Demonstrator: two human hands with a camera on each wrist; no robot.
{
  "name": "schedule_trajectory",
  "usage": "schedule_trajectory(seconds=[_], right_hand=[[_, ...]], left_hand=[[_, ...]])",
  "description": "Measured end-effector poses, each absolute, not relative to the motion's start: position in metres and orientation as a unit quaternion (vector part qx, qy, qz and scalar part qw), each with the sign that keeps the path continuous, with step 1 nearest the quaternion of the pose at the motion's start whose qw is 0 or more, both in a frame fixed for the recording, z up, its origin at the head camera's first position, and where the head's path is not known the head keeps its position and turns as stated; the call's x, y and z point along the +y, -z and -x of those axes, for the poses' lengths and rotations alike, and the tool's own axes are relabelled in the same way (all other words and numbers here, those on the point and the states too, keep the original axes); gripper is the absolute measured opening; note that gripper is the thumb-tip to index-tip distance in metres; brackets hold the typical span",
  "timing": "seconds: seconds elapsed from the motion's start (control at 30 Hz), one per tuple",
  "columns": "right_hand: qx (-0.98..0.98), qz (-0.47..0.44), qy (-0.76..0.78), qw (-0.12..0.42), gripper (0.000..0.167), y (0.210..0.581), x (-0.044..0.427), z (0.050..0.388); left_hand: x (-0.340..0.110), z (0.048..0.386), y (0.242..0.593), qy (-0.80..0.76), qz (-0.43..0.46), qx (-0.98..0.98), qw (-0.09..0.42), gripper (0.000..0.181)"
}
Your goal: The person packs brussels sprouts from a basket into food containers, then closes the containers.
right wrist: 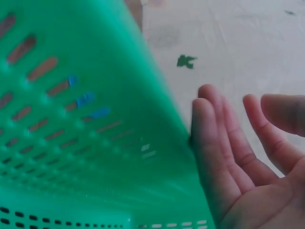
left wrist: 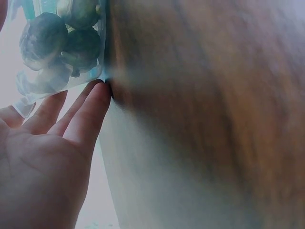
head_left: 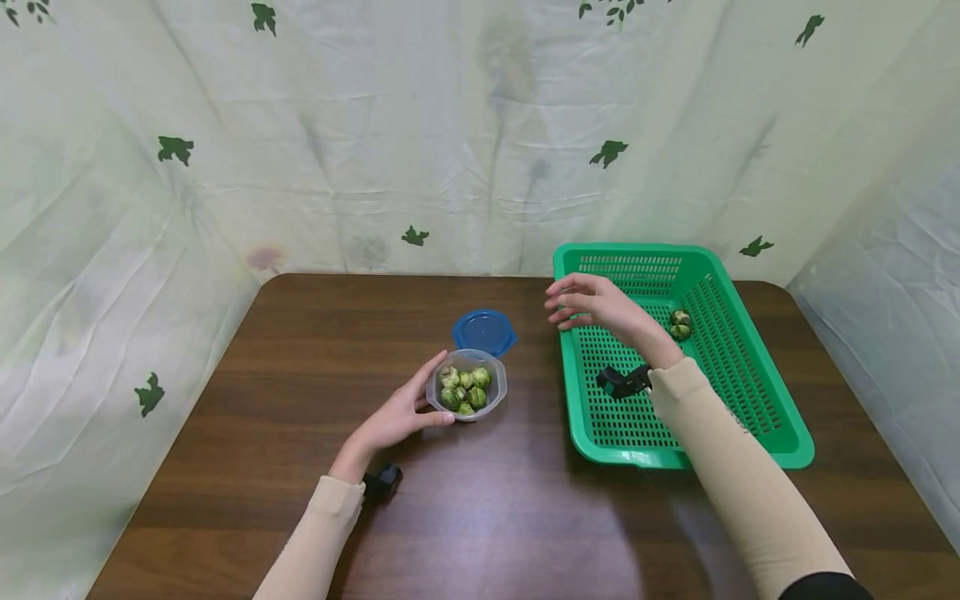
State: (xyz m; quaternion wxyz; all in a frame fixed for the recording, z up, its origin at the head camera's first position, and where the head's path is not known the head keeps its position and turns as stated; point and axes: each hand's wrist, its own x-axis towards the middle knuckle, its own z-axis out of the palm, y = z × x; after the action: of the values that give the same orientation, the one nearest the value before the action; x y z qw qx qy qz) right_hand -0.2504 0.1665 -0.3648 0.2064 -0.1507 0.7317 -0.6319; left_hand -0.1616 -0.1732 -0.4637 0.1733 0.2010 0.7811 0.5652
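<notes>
Left hand holds a clear tub of sprouts, thumb and fingers round its eight o'clock side; a blue lid lies at one. Right hand, fingers loosely parted, hovers by a green basket's ten o'clock rim, at the tub's three.

Head cam: high up on the near side of the green basket, pitched forward and down; farthest and widest, takes in tabletop and curtain behind the basket. Left wrist cam: low, left of the basket, close on left hand and clear tub, frame rolled, tabletop down the right. Right wrist cam: over the basket, tight on its left wall, facing right hand and curtain beyond. Head/left share tub, left hand, tabletop; head/right share basket, right hand, curtain.
</notes>
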Motion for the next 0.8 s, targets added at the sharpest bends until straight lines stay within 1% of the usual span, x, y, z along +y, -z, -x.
schedule_trajectory(seconds=[0.2, 0.47, 0.63, 0.8], right_hand=[[0.719, 0.113, 0.663, 0.177, 0.034, 0.373, 0.179, 0.260], [0.716, 0.054, 0.679, 0.151, 0.038, 0.385, 0.198, 0.274], [0.723, 0.026, 0.674, 0.146, 0.039, 0.393, 0.209, 0.282], [0.738, 0.004, 0.657, 0.156, 0.042, 0.400, 0.218, 0.286]], left_hand=[[-0.173, 0.162, 0.463, -0.564, -0.202, 0.782, 0.171, 0.095], [-0.173, 0.162, 0.464, -0.560, -0.200, 0.785, 0.170, 0.095], [-0.173, 0.162, 0.464, -0.562, -0.200, 0.784, 0.172, 0.095], [-0.173, 0.161, 0.463, -0.562, -0.198, 0.784, 0.174, 0.094]])
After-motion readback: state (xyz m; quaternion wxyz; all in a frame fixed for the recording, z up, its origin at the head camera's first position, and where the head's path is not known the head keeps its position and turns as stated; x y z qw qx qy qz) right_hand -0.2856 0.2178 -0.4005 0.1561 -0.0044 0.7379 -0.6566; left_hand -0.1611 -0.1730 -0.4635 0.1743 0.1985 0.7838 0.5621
